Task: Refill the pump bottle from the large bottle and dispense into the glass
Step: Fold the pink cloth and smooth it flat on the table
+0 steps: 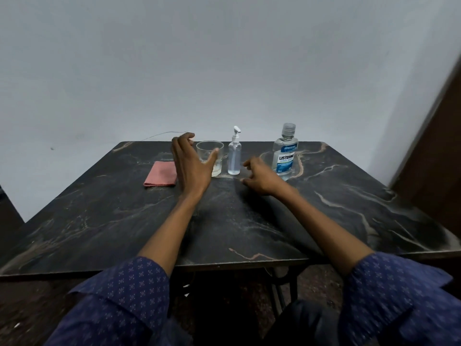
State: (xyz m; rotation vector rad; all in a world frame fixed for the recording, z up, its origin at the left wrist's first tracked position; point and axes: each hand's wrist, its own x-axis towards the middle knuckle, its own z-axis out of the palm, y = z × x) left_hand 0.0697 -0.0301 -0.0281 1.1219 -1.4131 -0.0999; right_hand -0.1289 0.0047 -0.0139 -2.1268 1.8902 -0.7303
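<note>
A clear glass [210, 153] stands at the far middle of the dark marble table [224, 221]. Right of it is a small clear pump bottle [234, 158] with a white pump head. Further right stands the large mouthwash bottle [285, 156], blue label, clear cap on. My left hand [190, 166] is spread open around the glass's left side, thumb in front of it; whether it touches the glass I cannot tell. My right hand [260, 177] hovers low between the pump bottle and the large bottle, fingers curled apart, holding nothing.
A folded pink cloth [161, 174] lies left of the glass, beside my left hand. A thin wire [162, 134] runs behind the table along the grey wall. A brown door edge [434, 158] stands at the right.
</note>
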